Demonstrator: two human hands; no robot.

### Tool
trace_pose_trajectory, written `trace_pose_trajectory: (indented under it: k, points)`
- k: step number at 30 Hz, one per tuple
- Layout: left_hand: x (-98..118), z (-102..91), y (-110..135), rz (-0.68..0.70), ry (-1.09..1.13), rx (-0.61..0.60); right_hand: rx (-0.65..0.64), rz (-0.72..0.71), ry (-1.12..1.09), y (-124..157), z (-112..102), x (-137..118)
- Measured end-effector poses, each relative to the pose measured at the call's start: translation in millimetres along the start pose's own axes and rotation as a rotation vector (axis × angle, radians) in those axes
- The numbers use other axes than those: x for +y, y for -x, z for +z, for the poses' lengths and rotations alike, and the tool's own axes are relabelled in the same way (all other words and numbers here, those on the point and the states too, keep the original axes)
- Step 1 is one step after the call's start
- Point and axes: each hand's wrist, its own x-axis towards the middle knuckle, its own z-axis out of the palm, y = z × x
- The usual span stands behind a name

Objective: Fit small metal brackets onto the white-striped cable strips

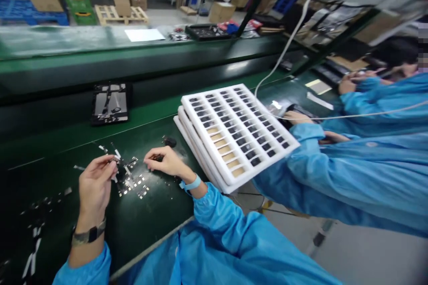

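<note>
My left hand (96, 180), with a watch on its wrist, pinches something small at its fingertips; the fingers hide most of it. Just beside them lies a loose pile of small flex cables (129, 180), black and white with shiny metal pads, on the dark green work surface (143, 218). My right hand (167, 162), a light blue band at its wrist, is closed at the right side of the pile. A small dark piece (157, 157) shows between its thumb and fingers; its kind is unclear. Behind that hand rests a small black object (170, 141).
Right of my right hand, stacked white foam trays (230, 182) hold rows of black parts; brown bottoms show in several cells. A black tray (110, 104) sits farther back. More strips (31, 262) lie at lower left. A white cable (294, 31) hangs across. Co-workers' blue sleeves (361, 160) are at right.
</note>
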Motion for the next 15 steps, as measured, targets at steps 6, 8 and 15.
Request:
trace_pose_trajectory:
  k: [6, 8, 15]
  points:
    - [3, 0.8, 3, 0.007, -0.056, -0.005, -0.056, 0.044, -0.14, -1, 2, -2]
    - [0, 1.7, 4, 0.035, -0.097, 0.003, -0.072, 0.059, -0.172, -2, 4, -1]
    - [-13, 12.8, 16, 0.155, -0.379, -0.127, -0.126, 0.089, -0.157, 8, 14, -3]
